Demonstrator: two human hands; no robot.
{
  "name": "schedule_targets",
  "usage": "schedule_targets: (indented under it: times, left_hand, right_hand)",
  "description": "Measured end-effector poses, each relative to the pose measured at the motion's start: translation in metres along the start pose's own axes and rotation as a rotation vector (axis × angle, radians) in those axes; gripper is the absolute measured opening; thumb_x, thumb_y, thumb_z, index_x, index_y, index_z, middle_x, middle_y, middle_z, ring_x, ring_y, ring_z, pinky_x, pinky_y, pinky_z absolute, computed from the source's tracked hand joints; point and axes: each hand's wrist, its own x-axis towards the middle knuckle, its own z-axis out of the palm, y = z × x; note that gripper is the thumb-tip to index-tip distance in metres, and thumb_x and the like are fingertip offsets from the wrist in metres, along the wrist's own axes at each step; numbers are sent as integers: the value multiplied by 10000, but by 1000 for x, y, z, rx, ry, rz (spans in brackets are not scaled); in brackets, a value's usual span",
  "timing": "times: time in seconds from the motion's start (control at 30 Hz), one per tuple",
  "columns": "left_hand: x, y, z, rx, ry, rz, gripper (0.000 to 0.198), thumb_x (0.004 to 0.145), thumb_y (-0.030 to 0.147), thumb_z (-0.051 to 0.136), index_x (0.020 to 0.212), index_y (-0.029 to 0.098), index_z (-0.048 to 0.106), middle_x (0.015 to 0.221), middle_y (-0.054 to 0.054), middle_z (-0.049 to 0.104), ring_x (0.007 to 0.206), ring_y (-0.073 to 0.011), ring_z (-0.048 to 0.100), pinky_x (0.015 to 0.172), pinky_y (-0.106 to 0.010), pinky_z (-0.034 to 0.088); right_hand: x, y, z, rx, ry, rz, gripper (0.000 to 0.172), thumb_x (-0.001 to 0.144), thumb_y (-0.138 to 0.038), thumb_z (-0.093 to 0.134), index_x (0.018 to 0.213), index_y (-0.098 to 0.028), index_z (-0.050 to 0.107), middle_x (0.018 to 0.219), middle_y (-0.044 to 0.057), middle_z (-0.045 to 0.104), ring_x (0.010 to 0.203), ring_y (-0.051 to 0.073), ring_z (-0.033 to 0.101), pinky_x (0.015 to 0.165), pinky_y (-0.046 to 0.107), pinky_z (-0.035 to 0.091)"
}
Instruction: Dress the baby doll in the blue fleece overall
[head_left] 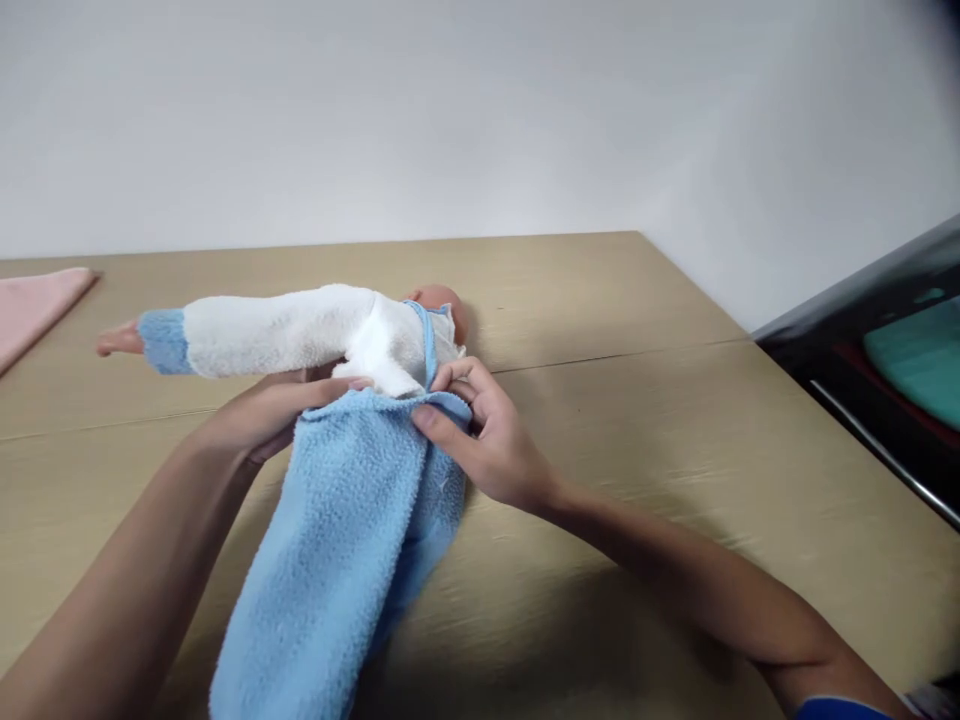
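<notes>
A baby doll (300,330) lies on its side on the wooden table (675,440), in a white fleece suit with blue cuffs; its bare foot points left and its head is at the right. A light blue fleece garment (337,560) hangs from the doll's waist toward me. My right hand (487,440) pinches the blue garment's upper edge at the doll's waist, fingers closed on the fabric. My left hand (277,410) lies under the doll's leg, fingers against the same blue fabric's left edge, partly hidden by it.
A pink cloth (34,305) lies at the table's far left edge. A dark shelf or cart with a teal item (915,360) stands to the right of the table. A white wall runs behind the table.
</notes>
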Motion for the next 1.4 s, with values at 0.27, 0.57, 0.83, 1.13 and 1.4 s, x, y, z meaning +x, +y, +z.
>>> schedule_targets:
  times: [0.27, 0.57, 0.83, 1.13, 1.4]
  left_hand:
    - [5, -10, -24, 12, -158, -59, 724, 784, 339, 973, 1470, 275, 751, 1169, -127, 873, 1293, -414, 780, 1070, -514, 666]
    - [2, 3, -29, 99, -396, 4, 604, 810, 475, 917, 1379, 316, 787, 1184, -106, 852, 1412, -416, 702, 1168, -575, 590]
    - [0, -9, -28, 197, -227, 10, 600, 847, 525, 912, 1385, 292, 783, 1095, -100, 861, 1381, -408, 715, 1262, -557, 508]
    - [7, -18, -16, 111, -71, -12, 539, 899, 512, 889, 1374, 274, 800, 1220, -125, 859, 1375, -409, 717, 1238, -518, 539]
    - [3, -19, -22, 357, -18, -9, 646, 829, 619, 887, 1380, 296, 792, 1167, -132, 857, 1398, -430, 700, 1261, -569, 507]
  right_hand:
    - [3, -3, 2, -98, 72, -190, 85, 1044, -350, 815, 1061, -277, 773, 1007, -27, 773, 919, 149, 700, 916, 323, 586]
    - [2, -4, 5, -360, 375, -392, 85, 1103, -373, 707, 1066, -299, 725, 1173, 48, 675, 1191, 245, 661, 1062, 474, 563]
    - [12, -8, 2, -236, 147, -219, 126, 1169, -396, 599, 1103, -290, 577, 806, -64, 599, 725, 149, 592, 724, 339, 490]
    - [7, 5, -2, -485, 305, -369, 236, 1036, -305, 801, 1204, -294, 635, 1279, 62, 694, 1307, 251, 638, 1090, 453, 544]
    - [-30, 46, -77, -661, -91, -389, 199, 1053, -324, 729, 1208, -278, 612, 1012, 24, 697, 934, 235, 662, 890, 441, 537]
